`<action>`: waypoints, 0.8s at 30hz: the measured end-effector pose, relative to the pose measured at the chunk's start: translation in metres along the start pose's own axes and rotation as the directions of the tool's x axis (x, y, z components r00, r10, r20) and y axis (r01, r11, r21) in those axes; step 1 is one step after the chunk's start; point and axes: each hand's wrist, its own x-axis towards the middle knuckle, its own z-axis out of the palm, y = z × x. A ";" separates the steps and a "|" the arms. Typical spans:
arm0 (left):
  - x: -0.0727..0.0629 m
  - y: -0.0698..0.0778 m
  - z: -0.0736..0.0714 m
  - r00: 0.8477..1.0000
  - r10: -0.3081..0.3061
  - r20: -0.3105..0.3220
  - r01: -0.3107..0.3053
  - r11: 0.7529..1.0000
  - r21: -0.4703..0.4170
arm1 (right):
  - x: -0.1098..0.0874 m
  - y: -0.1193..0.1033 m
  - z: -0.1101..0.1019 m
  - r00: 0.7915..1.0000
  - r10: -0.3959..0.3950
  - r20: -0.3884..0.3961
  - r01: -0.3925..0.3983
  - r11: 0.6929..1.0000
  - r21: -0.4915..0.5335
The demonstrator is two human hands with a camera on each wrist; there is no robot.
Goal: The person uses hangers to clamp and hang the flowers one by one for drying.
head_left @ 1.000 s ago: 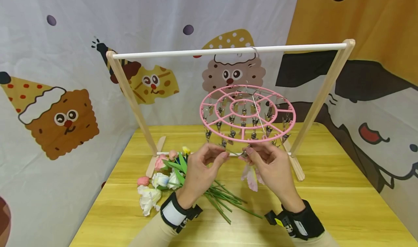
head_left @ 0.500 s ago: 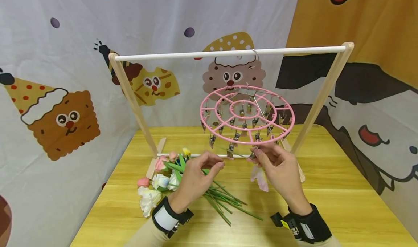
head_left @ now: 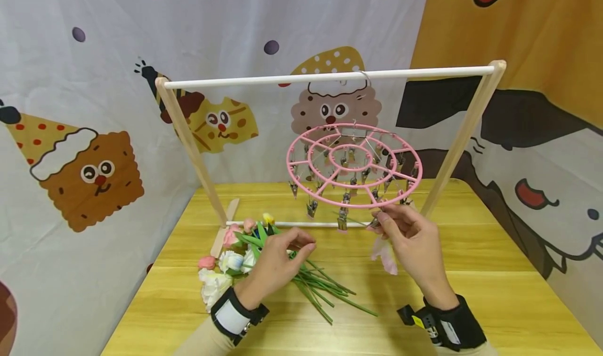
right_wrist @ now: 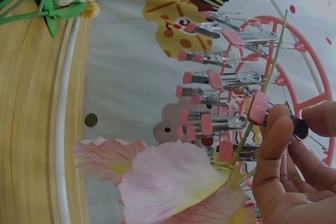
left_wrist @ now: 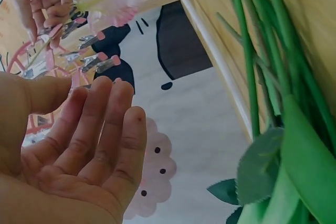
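Note:
My right hand (head_left: 416, 246) pinches the handles of a metal clip (right_wrist: 258, 108) with pink tips at the near rim of the round pink clip hanger (head_left: 358, 206). A thin green stem (right_wrist: 273, 64) runs across at the clip's pink tips. On that stem is a pale pink artificial flower (right_wrist: 168, 182), hanging below the hand in the head view. My left hand (head_left: 280, 259) holds nothing, its fingers loosely bent with thumb and fingertips apart. It hovers over the bunch of artificial flowers (head_left: 325, 290), whose green stems and leaves show large in the left wrist view.
Wooden posts (head_left: 459, 141) with a white top rod (head_left: 264, 78) carry the hanger by its hook. Several other clips (head_left: 342, 219) dangle around my right hand. A low white bar (head_left: 301, 223) crosses the rear. A printed cloth (head_left: 278, 131) stands behind the wooden table (head_left: 494, 282).
My left hand has left the stem and drawn back left and down. My right hand has shifted right with the clip and flower, and the hanger has turned.

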 end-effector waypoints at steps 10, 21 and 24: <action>-0.007 -0.012 -0.001 0.999 -0.024 0.044 0.022 0.998 0.058 | 0.001 0.003 -0.011 0.999 0.030 -0.042 -0.031 0.999 -0.041; -0.014 -0.021 -0.004 0.992 -0.060 0.109 0.044 0.988 0.145 | 0.003 0.008 -0.024 0.996 0.050 -0.079 -0.056 0.996 -0.076; -0.016 -0.023 -0.005 0.991 -0.060 0.115 0.040 0.984 0.174 | 0.004 0.009 -0.027 0.995 0.050 -0.086 -0.057 0.995 -0.087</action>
